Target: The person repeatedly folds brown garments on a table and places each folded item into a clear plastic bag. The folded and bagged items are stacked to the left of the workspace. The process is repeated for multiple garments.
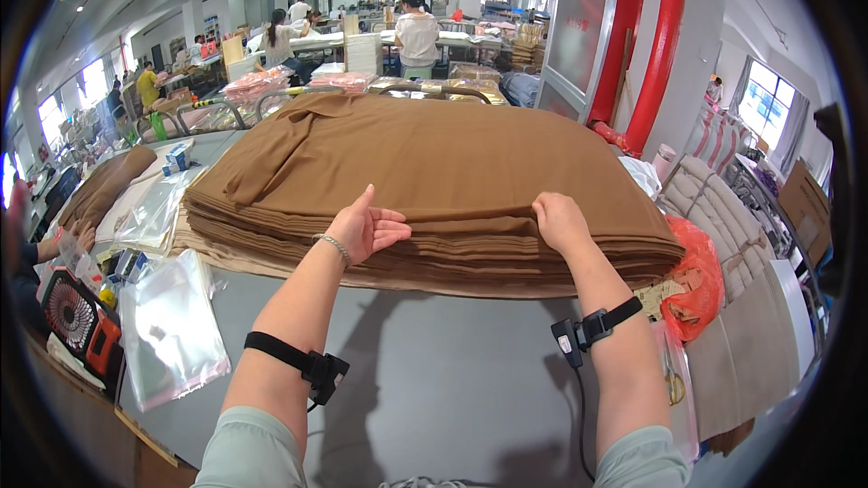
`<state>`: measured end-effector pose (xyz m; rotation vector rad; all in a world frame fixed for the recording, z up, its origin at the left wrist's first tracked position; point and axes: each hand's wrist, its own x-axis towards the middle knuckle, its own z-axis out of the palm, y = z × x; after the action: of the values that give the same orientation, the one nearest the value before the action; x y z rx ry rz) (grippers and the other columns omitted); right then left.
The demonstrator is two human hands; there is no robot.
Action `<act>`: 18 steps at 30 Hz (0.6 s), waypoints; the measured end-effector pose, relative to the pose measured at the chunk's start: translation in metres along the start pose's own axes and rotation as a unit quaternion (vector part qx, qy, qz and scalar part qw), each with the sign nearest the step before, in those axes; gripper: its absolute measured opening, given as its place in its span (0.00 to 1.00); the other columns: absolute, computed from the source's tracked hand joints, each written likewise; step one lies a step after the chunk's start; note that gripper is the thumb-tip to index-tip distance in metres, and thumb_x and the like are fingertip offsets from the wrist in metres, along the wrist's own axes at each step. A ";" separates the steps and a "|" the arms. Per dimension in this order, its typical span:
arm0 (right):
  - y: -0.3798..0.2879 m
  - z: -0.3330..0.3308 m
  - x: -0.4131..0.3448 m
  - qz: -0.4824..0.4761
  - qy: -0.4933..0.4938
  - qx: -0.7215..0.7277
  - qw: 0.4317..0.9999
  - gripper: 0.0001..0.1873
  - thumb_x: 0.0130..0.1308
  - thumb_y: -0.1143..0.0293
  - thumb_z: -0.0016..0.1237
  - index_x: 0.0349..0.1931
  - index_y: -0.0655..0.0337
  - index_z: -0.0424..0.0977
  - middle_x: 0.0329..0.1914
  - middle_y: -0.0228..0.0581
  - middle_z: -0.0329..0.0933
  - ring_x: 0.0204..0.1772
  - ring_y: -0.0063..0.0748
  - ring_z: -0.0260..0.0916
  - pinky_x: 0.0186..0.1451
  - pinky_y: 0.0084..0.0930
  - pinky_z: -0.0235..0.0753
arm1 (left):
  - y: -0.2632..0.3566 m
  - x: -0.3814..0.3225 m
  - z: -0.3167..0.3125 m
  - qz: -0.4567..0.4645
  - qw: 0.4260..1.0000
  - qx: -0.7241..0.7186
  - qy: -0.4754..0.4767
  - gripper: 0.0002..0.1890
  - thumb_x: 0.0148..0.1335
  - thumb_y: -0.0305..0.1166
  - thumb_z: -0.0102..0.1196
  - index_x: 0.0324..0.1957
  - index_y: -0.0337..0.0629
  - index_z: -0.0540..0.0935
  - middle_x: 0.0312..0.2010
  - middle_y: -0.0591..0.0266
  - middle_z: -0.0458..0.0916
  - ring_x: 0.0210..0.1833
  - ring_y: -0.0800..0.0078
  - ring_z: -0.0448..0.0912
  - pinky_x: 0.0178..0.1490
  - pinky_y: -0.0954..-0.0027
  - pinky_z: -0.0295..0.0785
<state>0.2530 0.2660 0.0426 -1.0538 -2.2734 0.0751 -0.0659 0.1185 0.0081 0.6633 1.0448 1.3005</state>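
Note:
A tall stack of brown cloth in many layers lies across the grey table before me. My right hand pinches the front edge of a top layer, right of the middle, and lifts it slightly so that a gap shows beneath. My left hand is at the same front edge, left of the middle, palm turned inward with the thumb up and the fingers stretched out; nothing is in it. Folded creases gather at the stack's upper left. Paler beige cloth shows under the stack.
Clear plastic bags and a small fan lie at left, near another person's hand. At right are a red plastic bag, scissors and rolled beige padding. A red pipe stands behind.

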 end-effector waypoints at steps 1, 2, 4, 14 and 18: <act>0.001 0.002 0.002 -0.017 0.090 0.035 0.995 0.06 0.64 0.72 0.44 0.36 0.64 0.73 0.43 0.52 0.74 0.47 0.56 0.71 0.48 0.42 0.72 | 0.003 0.003 -0.001 -0.005 1.000 0.029 0.010 0.41 0.70 0.60 0.28 0.52 0.20 0.69 0.49 0.38 0.76 0.52 0.58 0.79 0.50 0.67 0.79; 0.003 0.005 0.004 -0.038 0.180 0.073 0.980 0.06 0.64 0.74 0.44 0.38 0.65 0.72 0.46 0.53 0.73 0.48 0.56 0.70 0.49 0.42 0.72 | 0.010 0.005 -0.004 -0.040 0.998 -0.019 -0.032 0.33 0.70 0.54 0.38 0.52 0.23 0.70 0.46 0.43 0.78 0.48 0.56 0.80 0.51 0.62 0.80; 0.013 0.011 0.008 -0.110 0.195 0.053 0.973 0.08 0.65 0.76 0.40 0.42 0.65 0.69 0.53 0.54 0.68 0.49 0.58 0.70 0.49 0.44 0.72 | 0.022 0.012 0.001 0.083 0.992 -0.067 0.066 0.26 0.70 0.48 0.42 0.50 0.28 0.72 0.43 0.49 0.79 0.46 0.59 0.80 0.48 0.60 0.80; 0.042 -0.064 -0.042 -0.160 0.388 -0.065 0.906 0.13 0.49 0.85 0.41 0.38 0.68 0.68 0.42 0.54 0.70 0.53 0.58 0.67 0.56 0.44 0.67 | 0.035 -0.050 0.051 0.397 0.891 -0.192 0.110 0.16 0.67 0.35 0.50 0.55 0.44 0.72 0.50 0.65 0.78 0.50 0.69 0.77 0.50 0.64 0.73; -0.030 -0.074 -0.132 -0.270 0.218 -0.020 0.938 0.13 0.32 0.79 0.46 0.25 0.61 0.71 0.24 0.45 0.67 0.30 0.51 0.67 0.31 0.41 0.68 | -0.045 -0.092 0.078 0.271 0.872 -0.397 -0.096 0.21 0.69 0.43 0.47 0.59 0.47 0.70 0.55 0.64 0.75 0.57 0.64 0.73 0.56 0.61 0.71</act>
<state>0.3383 0.1373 0.0425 -0.3756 -2.0691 -0.3945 0.0287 0.0325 0.0233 0.4305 0.0796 1.9322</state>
